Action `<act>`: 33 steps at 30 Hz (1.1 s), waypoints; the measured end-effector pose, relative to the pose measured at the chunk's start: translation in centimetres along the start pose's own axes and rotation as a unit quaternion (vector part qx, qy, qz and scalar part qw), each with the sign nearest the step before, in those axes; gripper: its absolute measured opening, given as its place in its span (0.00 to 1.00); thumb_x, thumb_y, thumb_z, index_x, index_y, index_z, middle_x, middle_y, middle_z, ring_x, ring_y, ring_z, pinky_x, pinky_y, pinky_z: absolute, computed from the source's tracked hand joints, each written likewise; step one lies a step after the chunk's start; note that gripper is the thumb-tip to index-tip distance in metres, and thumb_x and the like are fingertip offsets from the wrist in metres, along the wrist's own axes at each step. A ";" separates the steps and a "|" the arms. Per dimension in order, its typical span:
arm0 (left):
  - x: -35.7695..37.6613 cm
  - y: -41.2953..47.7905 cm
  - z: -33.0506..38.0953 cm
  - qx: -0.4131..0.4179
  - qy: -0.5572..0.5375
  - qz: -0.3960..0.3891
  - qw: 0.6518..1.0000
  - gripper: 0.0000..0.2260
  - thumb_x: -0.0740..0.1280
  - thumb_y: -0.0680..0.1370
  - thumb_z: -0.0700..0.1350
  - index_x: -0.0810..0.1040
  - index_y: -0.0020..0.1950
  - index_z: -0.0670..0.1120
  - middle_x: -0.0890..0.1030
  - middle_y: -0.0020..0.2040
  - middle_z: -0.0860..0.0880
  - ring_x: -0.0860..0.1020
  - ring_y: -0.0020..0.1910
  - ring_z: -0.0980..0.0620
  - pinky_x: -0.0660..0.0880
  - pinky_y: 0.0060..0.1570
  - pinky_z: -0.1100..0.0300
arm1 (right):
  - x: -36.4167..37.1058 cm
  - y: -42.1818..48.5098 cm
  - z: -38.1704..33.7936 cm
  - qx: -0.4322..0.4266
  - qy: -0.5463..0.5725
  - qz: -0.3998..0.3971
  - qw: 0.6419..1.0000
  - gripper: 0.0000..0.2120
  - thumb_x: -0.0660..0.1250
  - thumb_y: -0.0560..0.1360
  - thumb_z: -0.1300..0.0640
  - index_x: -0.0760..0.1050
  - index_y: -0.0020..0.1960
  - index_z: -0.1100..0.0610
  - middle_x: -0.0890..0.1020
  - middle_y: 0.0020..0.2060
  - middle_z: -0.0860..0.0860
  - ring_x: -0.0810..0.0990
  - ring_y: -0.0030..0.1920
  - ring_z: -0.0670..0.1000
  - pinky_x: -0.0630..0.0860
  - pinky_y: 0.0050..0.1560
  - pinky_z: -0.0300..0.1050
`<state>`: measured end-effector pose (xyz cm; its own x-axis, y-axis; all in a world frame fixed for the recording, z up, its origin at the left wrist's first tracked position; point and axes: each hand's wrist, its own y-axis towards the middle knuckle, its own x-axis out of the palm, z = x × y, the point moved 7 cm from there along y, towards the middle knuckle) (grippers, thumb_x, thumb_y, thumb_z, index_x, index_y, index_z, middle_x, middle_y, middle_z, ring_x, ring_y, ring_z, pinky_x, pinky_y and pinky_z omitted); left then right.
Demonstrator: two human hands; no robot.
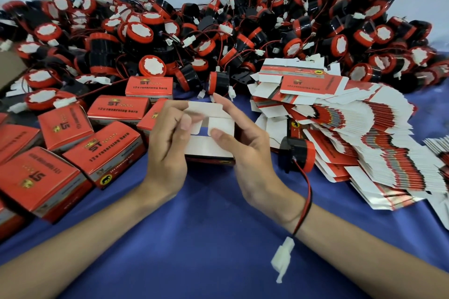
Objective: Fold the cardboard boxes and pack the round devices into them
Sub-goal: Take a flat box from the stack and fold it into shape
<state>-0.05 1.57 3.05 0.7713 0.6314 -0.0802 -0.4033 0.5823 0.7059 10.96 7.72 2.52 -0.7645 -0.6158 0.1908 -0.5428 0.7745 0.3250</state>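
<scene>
Head view: L hand (165, 150) and R hand (250, 153) meet mid-scene over the blue cloth (206, 226), both on a half-folded box (205, 147). L fingers curl onto its white flaps. R clamps its right side, thumb on a flap. Round device (297, 153) sits just right of R, wire (307, 192) over the wrist. Device pile (218, 19) far, flat boxes (376, 141) right, folded boxes (114, 143) left.

We see 2 bare forearms (80, 245) up to L hand (167, 143) & R hand (245, 150), both bare; nails short & plain.
</scene>
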 end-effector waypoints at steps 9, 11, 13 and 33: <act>0.8 0.0 -1.7 -0.166 -0.166 -0.021 0.972 0.07 0.59 0.75 0.40 0.72 0.52 0.46 0.80 0.42 0.58 0.78 0.41 0.59 0.74 0.38 0.67 | 0.1 0.3 1.7 0.083 0.031 -0.023 0.996 0.10 0.65 0.72 0.55 0.79 0.49 0.42 0.83 0.45 0.45 0.80 0.48 0.47 0.76 0.51 0.45; 0.7 -0.1 -1.4 -0.144 -0.132 -0.017 0.981 0.06 0.59 0.75 0.39 0.71 0.50 0.46 0.80 0.41 0.60 0.77 0.40 0.61 0.73 0.39 0.67 | 0.0 0.1 1.1 0.043 0.005 -0.022 0.999 0.11 0.64 0.74 0.57 0.79 0.50 0.44 0.82 0.50 0.51 0.79 0.52 0.50 0.74 0.56 0.51; 0.5 -0.1 -0.9 -0.117 -0.099 -0.009 0.988 0.08 0.59 0.75 0.37 0.72 0.50 0.48 0.79 0.44 0.59 0.77 0.44 0.60 0.73 0.43 0.67 | 0.3 -0.2 0.3 -0.010 -0.014 -0.039 0.999 0.11 0.63 0.76 0.59 0.79 0.54 0.50 0.79 0.58 0.58 0.76 0.61 0.54 0.71 0.65 0.56; 0.9 -0.1 -0.8 -0.100 -0.092 -0.080 0.987 0.15 0.66 0.69 0.42 0.69 0.55 0.50 0.76 0.52 0.57 0.75 0.53 0.60 0.72 0.51 0.67 | -0.2 0.0 0.0 -0.055 -0.102 -0.017 0.993 0.12 0.63 0.76 0.70 0.73 0.57 0.60 0.79 0.50 0.45 0.78 0.51 0.40 0.74 0.52 0.33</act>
<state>0.24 2.49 2.33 0.9020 0.4302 -0.0363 -0.3447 0.7682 0.5394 11.10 7.79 2.51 -0.8071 -0.5903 -0.0095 -0.5362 0.7262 0.4302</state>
